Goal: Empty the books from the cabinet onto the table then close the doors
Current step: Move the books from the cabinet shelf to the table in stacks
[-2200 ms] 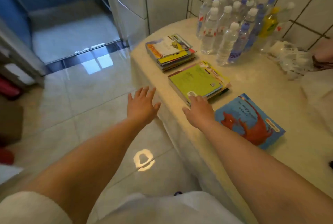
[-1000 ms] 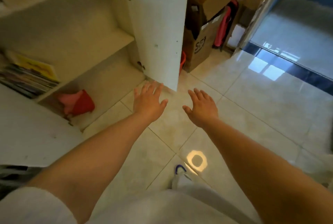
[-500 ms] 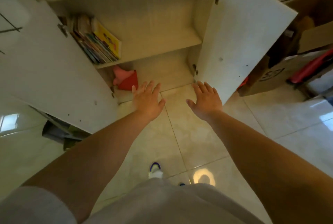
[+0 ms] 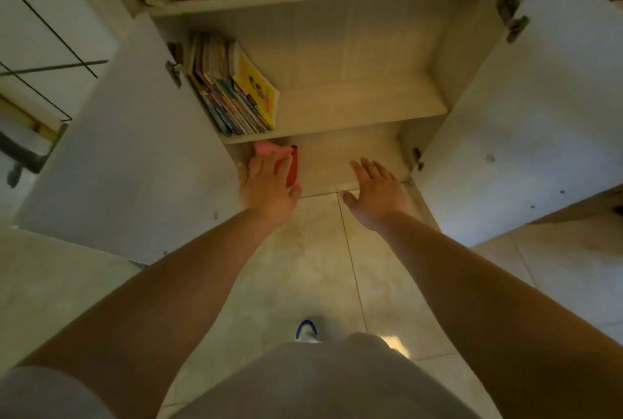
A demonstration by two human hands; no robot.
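Upright, leaning left, the books (image 4: 232, 88) stand on the cabinet (image 4: 354, 95) shelf; both hands, left hand (image 4: 268, 186) and right hand (image 4: 376, 193), spread empty.

You face the pale wooden cabinet (image 4: 354, 58) with both doors swung wide: the left white door (image 4: 135, 162) and the right white door (image 4: 539, 122). The leaning row of thin paperback books (image 4: 232, 88) stands at the left end of its middle shelf. The red-and-pink soft item (image 4: 290, 162) lies below them.

Dim warm light, soft blur throughout, wide-angle bending at edges
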